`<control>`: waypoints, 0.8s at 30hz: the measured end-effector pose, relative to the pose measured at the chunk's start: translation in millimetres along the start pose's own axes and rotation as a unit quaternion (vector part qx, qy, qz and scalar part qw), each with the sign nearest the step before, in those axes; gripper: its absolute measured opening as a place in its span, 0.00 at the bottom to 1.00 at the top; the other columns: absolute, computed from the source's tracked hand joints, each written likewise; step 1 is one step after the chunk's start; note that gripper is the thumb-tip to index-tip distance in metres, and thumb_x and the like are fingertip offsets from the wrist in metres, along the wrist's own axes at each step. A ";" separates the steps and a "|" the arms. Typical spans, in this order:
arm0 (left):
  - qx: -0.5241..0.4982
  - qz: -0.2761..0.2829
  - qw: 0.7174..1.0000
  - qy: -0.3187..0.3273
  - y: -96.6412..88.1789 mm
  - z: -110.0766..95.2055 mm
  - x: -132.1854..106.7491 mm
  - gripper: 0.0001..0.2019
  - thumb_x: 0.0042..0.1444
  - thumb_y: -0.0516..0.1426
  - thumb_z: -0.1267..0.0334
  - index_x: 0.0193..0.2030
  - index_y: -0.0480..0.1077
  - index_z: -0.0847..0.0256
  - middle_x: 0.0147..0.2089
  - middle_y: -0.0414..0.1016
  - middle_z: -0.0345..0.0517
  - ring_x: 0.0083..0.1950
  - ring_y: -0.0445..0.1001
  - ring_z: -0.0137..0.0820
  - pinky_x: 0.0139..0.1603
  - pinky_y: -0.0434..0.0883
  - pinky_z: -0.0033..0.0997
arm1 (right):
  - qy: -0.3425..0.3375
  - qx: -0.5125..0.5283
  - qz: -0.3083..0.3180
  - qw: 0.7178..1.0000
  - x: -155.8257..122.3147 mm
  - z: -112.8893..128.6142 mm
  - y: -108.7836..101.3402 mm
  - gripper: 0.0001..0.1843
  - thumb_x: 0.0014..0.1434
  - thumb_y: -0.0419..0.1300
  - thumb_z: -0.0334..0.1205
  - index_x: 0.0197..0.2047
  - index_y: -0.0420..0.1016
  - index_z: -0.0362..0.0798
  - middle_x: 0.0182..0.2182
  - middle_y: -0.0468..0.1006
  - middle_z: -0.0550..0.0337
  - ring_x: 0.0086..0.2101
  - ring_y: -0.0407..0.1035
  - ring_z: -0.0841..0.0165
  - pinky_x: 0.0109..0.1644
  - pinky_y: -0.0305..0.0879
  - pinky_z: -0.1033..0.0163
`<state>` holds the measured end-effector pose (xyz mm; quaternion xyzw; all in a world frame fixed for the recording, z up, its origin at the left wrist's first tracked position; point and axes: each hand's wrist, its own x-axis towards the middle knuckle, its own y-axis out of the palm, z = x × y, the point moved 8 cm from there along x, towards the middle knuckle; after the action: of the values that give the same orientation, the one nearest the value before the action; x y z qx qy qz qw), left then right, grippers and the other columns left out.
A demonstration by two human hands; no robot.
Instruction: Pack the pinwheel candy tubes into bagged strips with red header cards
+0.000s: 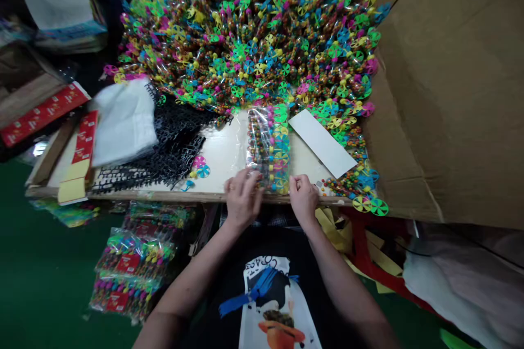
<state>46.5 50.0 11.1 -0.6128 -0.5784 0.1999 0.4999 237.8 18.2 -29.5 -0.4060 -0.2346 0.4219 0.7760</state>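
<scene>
A clear plastic bag (268, 144) lies flat on the table in front of me, packed with a row of candy-filled tubes topped with small coloured fan wheels. My left hand (242, 196) has its fingers bent over the bag's lower left corner, gripping it. At the lower right corner is my right hand (303, 197), closed in a pinch; what is between its fingertips is too small to make out. To the right of the bag rests a blank white card strip (322, 142), lying at a slant.
A large heap of fan-topped candy tubes (245, 38) covers the table's back. Black netting (167, 142), a white cloth-like bundle (125, 122) and red-and-yellow cards (84, 144) lie left. Cardboard (450, 87) walls the right side. Filled bags (131, 264) are stacked below left.
</scene>
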 end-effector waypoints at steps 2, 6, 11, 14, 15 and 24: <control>0.013 0.063 0.994 0.091 15.7 -20.8 -0.2 0.24 0.61 0.49 0.52 0.61 0.63 0.57 0.63 0.65 0.53 0.64 0.61 0.44 0.63 0.52 0.44 | 0.018 -0.002 0.018 1.000 1.7 -1.7 -0.5 0.11 0.58 0.52 0.45 0.29 0.67 0.49 0.17 0.72 0.60 0.25 0.69 0.64 0.39 0.59 0.61; 0.041 0.119 0.984 0.127 35.8 -21.3 5.1 0.32 0.59 0.49 0.46 0.66 0.56 0.62 0.69 0.55 0.56 0.71 0.48 0.48 0.64 0.56 0.46 | 0.068 0.052 0.042 0.995 14.9 -10.0 -1.7 0.13 0.56 0.54 0.50 0.32 0.69 0.48 0.23 0.76 0.58 0.29 0.71 0.63 0.39 0.60 0.61; 0.020 0.105 0.984 0.142 37.0 -12.7 6.5 0.35 0.57 0.51 0.46 0.66 0.55 0.64 0.69 0.53 0.58 0.72 0.45 0.47 0.65 0.57 0.46 | 0.085 0.210 0.120 0.967 39.9 -6.8 16.0 0.19 0.48 0.58 0.57 0.31 0.71 0.49 0.24 0.76 0.61 0.27 0.69 0.67 0.33 0.60 0.65; 0.032 0.098 0.988 0.118 33.6 -10.2 5.1 0.37 0.55 0.52 0.43 0.67 0.55 0.63 0.68 0.54 0.61 0.70 0.50 0.50 0.64 0.56 0.49 | 0.090 0.282 0.152 0.943 45.6 4.1 23.3 0.22 0.43 0.60 0.61 0.22 0.66 0.49 0.15 0.65 0.67 0.20 0.60 0.71 0.26 0.55 0.66; 0.039 0.089 0.990 0.105 30.9 -10.5 4.4 0.38 0.54 0.53 0.42 0.66 0.55 0.63 0.68 0.54 0.62 0.69 0.52 0.51 0.64 0.55 0.52 | 0.095 0.308 0.156 0.934 44.8 8.9 23.9 0.23 0.42 0.60 0.62 0.20 0.63 0.49 0.14 0.63 0.68 0.19 0.57 0.73 0.24 0.54 0.67; -0.029 -0.182 0.980 0.076 -19.4 -31.2 -3.7 0.21 0.58 0.54 0.64 0.59 0.65 0.63 0.52 0.75 0.58 0.57 0.71 0.40 0.62 0.55 0.44 | -0.047 0.309 0.133 0.940 11.3 100.4 3.3 0.21 0.53 0.54 0.55 0.19 0.60 0.49 0.14 0.62 0.68 0.18 0.57 0.75 0.25 0.56 0.69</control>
<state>61.4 31.4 39.4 -0.5249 -0.6460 0.0419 0.5526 171.4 72.1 24.3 -0.1533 -0.0726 0.5919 0.7880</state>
